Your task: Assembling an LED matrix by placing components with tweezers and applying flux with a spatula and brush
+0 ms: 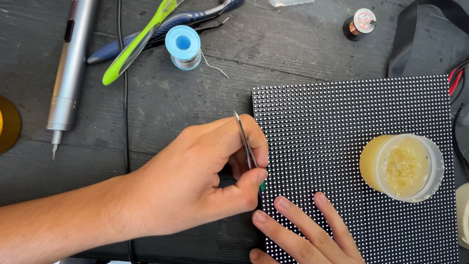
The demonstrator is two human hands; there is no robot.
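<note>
My left hand point(195, 181) reaches in from the left and pinches a pair of thin metal tweezers point(243, 139) between thumb and fingers. The tweezer tips point down at the left edge of a black LED matrix panel point(342, 112) studded with rows of white dots. A small green bit shows at the tips. My right hand point(303, 230) lies flat on the panel's lower left corner with its fingers spread, holding nothing. A small open tub of yellowish paste point(403, 168) lies on its side on the panel's right part.
On the dark wooden table lie a blue solder spool point(183, 46), a silver electric screwdriver point(71, 63), a green-handled tool point(137, 44), a blue-handled tool point(171, 24) and a small copper wire spool point(360, 23). A black cable point(124, 98) runs down the left. A black strap point(405, 39) and red wires point(457, 78) sit at the right.
</note>
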